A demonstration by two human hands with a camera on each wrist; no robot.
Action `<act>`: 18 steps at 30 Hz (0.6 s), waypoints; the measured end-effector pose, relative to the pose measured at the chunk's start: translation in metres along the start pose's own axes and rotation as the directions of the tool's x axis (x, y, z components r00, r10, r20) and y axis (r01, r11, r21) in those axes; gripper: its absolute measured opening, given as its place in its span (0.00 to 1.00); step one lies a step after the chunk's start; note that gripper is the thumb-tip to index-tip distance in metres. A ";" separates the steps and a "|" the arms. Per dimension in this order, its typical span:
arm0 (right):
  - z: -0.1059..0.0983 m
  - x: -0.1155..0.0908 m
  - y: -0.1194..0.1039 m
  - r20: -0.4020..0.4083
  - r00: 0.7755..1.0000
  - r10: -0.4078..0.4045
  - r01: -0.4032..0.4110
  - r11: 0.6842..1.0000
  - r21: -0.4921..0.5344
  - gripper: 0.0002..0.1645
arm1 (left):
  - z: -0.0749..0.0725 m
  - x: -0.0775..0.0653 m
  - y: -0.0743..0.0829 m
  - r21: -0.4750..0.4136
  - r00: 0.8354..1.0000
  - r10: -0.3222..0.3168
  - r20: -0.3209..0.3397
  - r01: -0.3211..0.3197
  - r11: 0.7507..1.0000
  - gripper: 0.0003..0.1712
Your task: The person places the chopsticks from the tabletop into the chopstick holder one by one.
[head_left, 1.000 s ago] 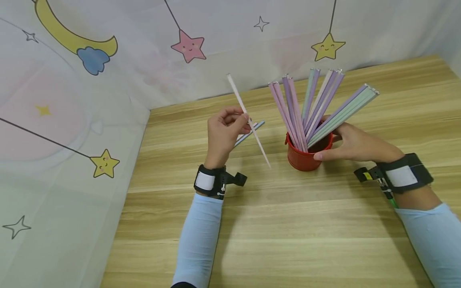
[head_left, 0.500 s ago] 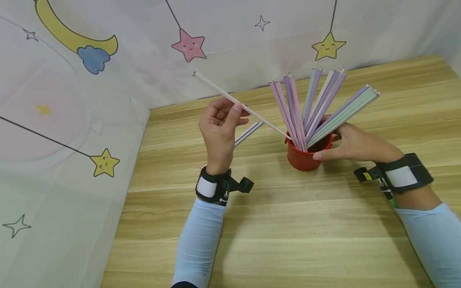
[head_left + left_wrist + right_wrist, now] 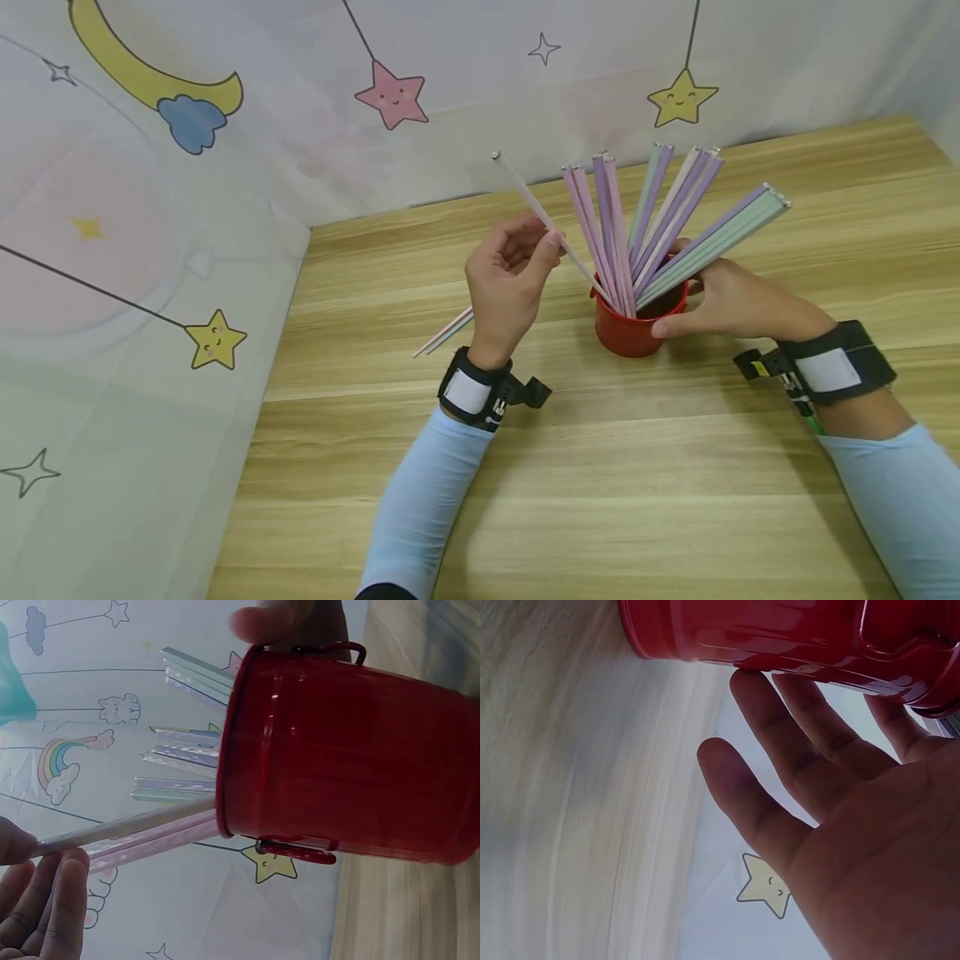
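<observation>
My left hand (image 3: 508,287) pinches a thin pale stick (image 3: 528,192) with a silvery tip between thumb and fingers. The stick slants, its lower end at the left rim of a small red bucket (image 3: 630,335). In the left wrist view, that lower end meets the mouth of the bucket, beside pink sticks (image 3: 157,838). Several pink, purple, white and mint sticks (image 3: 675,221) fan out of the bucket. My right hand (image 3: 738,300) holds the bucket from the right, thumb near the front rim. In the right wrist view, fingertips (image 3: 754,682) touch its side.
Two thin sticks (image 3: 444,332), one pink and one bluish, lie on the wooden table (image 3: 600,500) left of my left hand, partly hidden by it. A pale curtain (image 3: 480,108) with printed stars and a moon hangs along the back and left.
My left hand has moved right, towards the bucket. The stick in it has swung, its lower end travelling from over the table to the bucket's rim. The right hand keeps its place.
</observation>
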State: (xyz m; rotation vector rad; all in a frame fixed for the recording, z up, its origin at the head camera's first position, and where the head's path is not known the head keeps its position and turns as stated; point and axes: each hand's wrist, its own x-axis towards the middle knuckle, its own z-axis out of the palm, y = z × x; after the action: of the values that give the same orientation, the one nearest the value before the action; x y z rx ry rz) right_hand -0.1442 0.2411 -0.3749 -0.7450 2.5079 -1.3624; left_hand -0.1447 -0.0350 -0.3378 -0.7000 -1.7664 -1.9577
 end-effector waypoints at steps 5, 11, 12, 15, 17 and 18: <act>0.000 0.000 0.001 0.002 1.000 -0.013 0.013 1.000 0.003 0.47 | 0.008 -0.006 -0.009 0.059 0.996 -0.084 0.010 0.084 0.995 0.11; 0.000 0.000 0.000 0.003 1.000 -0.025 0.025 1.000 0.016 0.48 | 0.019 -0.010 -0.002 0.207 0.985 -0.169 0.031 0.159 0.965 0.10; 0.000 0.000 0.001 0.003 1.000 -0.023 0.023 1.000 0.017 0.48 | 0.021 -0.010 0.001 0.221 0.983 -0.180 0.036 0.167 0.961 0.10; 0.000 0.000 0.000 0.003 1.000 -0.010 0.010 1.000 0.007 0.48 | 0.019 -0.012 -0.003 0.252 0.977 -0.203 0.063 0.181 0.951 0.10; 0.000 0.000 -0.001 0.003 1.000 0.005 -0.005 1.000 -0.004 0.47 | 0.015 -0.012 -0.013 0.262 0.975 -0.208 0.078 0.181 0.948 0.10; 0.000 0.000 -0.002 0.004 1.000 0.013 -0.012 1.000 -0.010 0.47 | 0.011 -0.011 -0.018 0.264 0.975 -0.207 0.085 0.178 0.948 0.10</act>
State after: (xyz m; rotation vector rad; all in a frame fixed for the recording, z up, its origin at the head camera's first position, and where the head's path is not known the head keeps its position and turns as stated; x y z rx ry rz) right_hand -0.1433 0.2404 -0.3733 -0.7320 2.5137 -1.3441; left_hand -0.1456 -0.0223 -0.3583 -0.5767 -2.1801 -1.7909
